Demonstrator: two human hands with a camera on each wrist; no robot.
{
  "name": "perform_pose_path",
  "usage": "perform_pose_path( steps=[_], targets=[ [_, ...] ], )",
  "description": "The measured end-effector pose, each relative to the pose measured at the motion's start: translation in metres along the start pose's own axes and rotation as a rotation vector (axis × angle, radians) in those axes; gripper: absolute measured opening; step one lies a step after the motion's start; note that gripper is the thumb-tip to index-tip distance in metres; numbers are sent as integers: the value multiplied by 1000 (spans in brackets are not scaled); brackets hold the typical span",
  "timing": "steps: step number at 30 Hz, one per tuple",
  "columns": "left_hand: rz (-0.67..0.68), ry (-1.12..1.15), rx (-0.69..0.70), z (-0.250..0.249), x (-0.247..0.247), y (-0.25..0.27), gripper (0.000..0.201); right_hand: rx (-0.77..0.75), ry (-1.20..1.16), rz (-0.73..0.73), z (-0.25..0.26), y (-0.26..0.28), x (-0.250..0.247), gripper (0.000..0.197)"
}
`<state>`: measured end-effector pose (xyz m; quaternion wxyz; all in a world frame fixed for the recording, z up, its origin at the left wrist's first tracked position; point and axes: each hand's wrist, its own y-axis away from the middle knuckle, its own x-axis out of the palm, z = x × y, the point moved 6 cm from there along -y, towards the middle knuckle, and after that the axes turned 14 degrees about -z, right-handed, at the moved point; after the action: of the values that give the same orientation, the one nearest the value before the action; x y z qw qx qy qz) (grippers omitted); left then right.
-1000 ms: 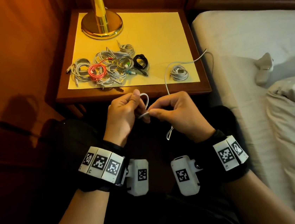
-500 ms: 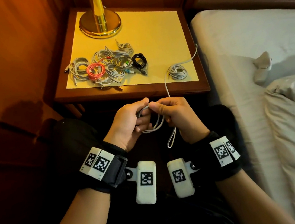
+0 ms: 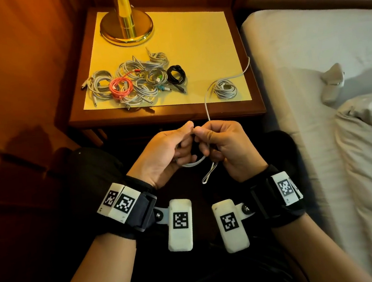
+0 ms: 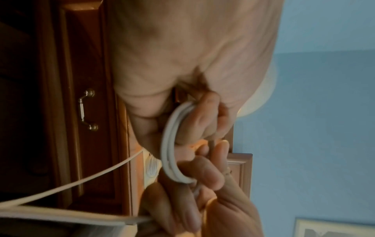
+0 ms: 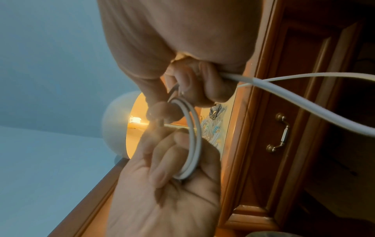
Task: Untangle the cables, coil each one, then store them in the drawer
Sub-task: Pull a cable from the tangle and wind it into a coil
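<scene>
In front of the nightstand (image 3: 166, 116), our left hand (image 3: 163, 154) and right hand (image 3: 225, 145) grip a half-coiled white cable (image 3: 193, 163); the cable pile (image 3: 132, 82) awaits; the drawer (image 5: 284, 131) is closed.

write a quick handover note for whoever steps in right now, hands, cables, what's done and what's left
Left hand grips the started loops of the white cable. Right hand pinches the same cable; its loose run leads up onto the nightstand, beside a small white coil.
Done: a pile of coiled cables lies on the nightstand.
Left: finish this coil. The drawer looks closed, so every coil still needs storing.
</scene>
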<state>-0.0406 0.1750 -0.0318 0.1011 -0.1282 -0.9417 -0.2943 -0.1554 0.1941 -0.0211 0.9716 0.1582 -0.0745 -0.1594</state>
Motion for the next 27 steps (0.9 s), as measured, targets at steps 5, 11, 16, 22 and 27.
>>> perform_pose_path(
  steps=[5, 11, 16, 22, 27],
  targets=[
    [-20, 222, -49, -7, -7, -1, 49, -51, -35, 39, -2, -1, 1, 20],
    [-59, 447, 56, -37, -36, 1, 46, -71, 32, 15, -13, -1, -21, 18],
    [-139, 498, 129, -51, -54, -1, 44, -170, 134, -65, -12, -9, -36, 10],
    [-326, 548, 200, -51, -72, -5, 38, -342, 439, -161, -5, -16, -38, 15],
    [-508, 237, 316, -43, -69, -7, 35, -402, 710, -52, -9, -6, -10, 20]
  ],
)
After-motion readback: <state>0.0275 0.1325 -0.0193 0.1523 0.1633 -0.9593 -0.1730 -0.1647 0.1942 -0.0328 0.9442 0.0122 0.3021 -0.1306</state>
